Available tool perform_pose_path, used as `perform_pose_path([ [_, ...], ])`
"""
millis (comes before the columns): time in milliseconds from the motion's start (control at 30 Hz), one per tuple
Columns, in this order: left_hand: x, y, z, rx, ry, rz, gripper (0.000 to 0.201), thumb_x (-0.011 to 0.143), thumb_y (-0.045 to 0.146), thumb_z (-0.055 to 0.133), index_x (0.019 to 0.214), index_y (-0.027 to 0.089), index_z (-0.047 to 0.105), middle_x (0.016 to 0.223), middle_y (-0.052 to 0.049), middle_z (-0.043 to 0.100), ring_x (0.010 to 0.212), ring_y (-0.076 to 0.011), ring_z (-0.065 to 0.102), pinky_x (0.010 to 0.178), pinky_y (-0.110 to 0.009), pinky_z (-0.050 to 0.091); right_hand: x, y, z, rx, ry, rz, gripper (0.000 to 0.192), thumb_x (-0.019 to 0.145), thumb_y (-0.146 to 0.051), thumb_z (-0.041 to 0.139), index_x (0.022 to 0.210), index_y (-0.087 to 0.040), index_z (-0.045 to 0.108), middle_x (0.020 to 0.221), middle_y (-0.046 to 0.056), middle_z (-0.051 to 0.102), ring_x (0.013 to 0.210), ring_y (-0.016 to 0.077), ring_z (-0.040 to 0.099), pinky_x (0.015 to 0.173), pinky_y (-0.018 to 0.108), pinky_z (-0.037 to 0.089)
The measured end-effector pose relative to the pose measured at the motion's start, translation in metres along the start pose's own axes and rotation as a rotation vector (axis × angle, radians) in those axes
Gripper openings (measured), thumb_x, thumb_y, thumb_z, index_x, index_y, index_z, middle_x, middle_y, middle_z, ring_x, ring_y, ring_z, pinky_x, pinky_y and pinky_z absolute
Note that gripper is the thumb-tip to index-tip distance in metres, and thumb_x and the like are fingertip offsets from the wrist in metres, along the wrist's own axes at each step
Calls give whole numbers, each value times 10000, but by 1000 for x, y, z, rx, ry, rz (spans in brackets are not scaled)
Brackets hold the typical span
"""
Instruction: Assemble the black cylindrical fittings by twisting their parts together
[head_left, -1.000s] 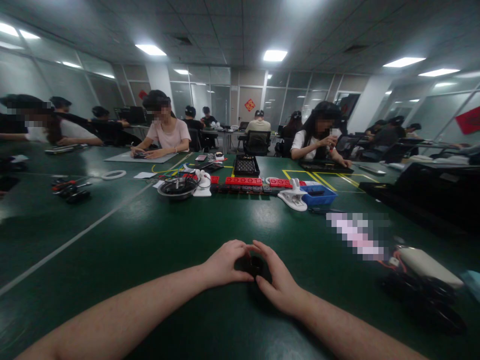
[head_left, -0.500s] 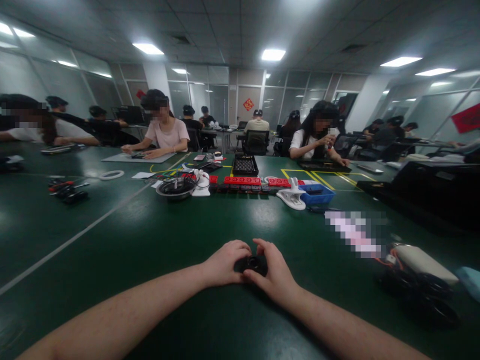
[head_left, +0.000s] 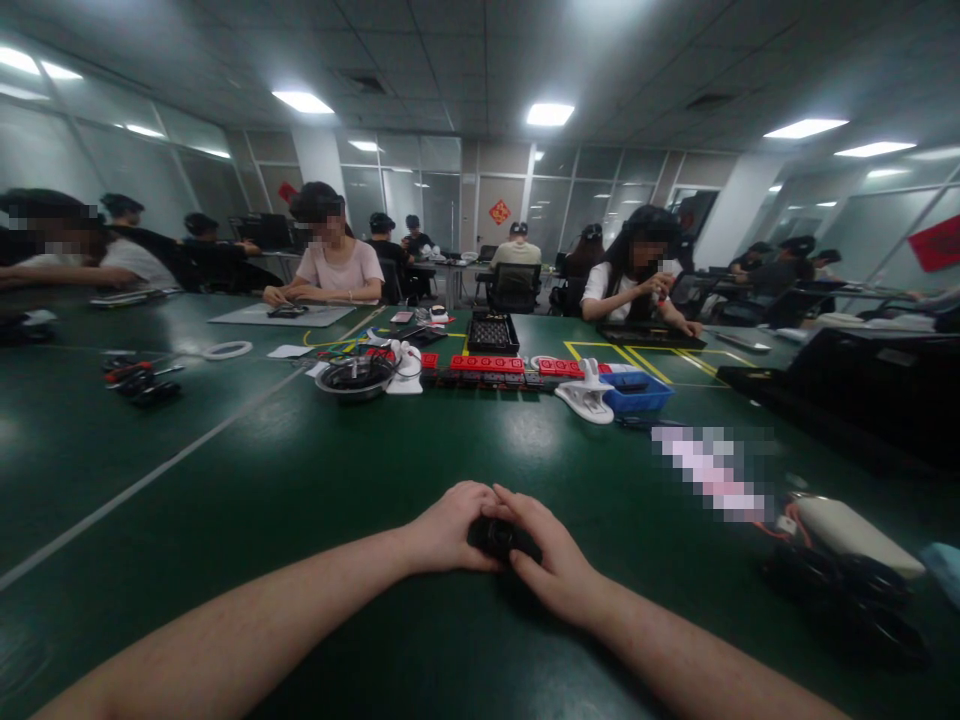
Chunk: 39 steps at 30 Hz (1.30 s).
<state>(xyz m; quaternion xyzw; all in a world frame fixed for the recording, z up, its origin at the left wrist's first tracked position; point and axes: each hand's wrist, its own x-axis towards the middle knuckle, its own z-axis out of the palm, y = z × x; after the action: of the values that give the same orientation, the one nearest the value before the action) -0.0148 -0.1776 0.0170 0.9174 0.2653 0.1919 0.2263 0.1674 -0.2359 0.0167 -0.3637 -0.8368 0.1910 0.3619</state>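
A small black object with a round, ring-like part on top [head_left: 501, 538] lies low over the green table [head_left: 360, 620], between my two hands; its kind is too dark to make out. My left hand [head_left: 448, 527] is closed around its left end. From the other side my right hand [head_left: 551, 555] grips it, thumb on the near face and fingers reaching over the top to meet the left fingers. Parts of the object are hidden under the fingers.
Ahead stand a round black tray [head_left: 352, 378] with cables, white clamps [head_left: 587, 395], red blocks [head_left: 487, 364], a blue bin [head_left: 636, 390] and a black crate [head_left: 492, 333]. Black coiled items [head_left: 840, 590] and a beige case [head_left: 859, 535] lie right. People [head_left: 337, 255] sit across the table.
My right fingers have moved left over the top of the black object, closing the gap to my left hand. The right thumb has shifted right, and more of the object's front shows.
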Motion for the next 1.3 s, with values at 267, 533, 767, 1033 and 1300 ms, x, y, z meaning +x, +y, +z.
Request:
perform_pose_path([
  [267, -1, -4, 2, 17, 7, 10, 382, 628, 406, 689, 899, 162, 576, 1012, -63, 525, 961, -221, 477, 868, -347, 376, 0, 5, 4, -97, 70, 83, 596, 790, -284, 511, 1318, -203, 246, 1282, 108, 414, 1180, 241, 370, 972, 448, 321],
  [533, -1, -2, 1, 24, -18, -22, 507, 586, 506, 690, 967, 203, 550, 1053, -45, 517, 1030, -228, 463, 1008, -517, 115, 2, 4, 5, -122, 198, 134, 445, 806, -244, 478, 1234, -216, 359, 1045, 83, 524, 974, 220, 499, 858, 407, 411],
  [767, 0, -4, 3, 20, -13, -24, 345, 650, 388, 667, 913, 192, 561, 1043, -45, 521, 1014, -219, 466, 1008, -469, 172, 5, 1, 10, -153, 148, 160, 561, 702, -282, 606, 1202, -189, 368, 1032, 93, 504, 954, 240, 489, 845, 422, 406],
  [1033, 1, -2, 2, 13, 3, -5, 322, 630, 320, 685, 881, 161, 559, 1011, -55, 531, 960, -218, 471, 896, -356, 346, 5, 1, 12, -118, 127, 204, 546, 682, -193, 599, 1184, -181, 384, 993, 76, 523, 910, 214, 505, 823, 399, 424],
  [1300, 2, -1, -1, 33, -13, -15, 422, 620, 340, 702, 980, 179, 552, 1022, -50, 524, 939, -221, 466, 854, -352, 368, 0, 2, 6, -4, 34, 66, 603, 730, -108, 450, 1292, -212, 257, 1215, 88, 464, 1104, 208, 448, 940, 411, 362],
])
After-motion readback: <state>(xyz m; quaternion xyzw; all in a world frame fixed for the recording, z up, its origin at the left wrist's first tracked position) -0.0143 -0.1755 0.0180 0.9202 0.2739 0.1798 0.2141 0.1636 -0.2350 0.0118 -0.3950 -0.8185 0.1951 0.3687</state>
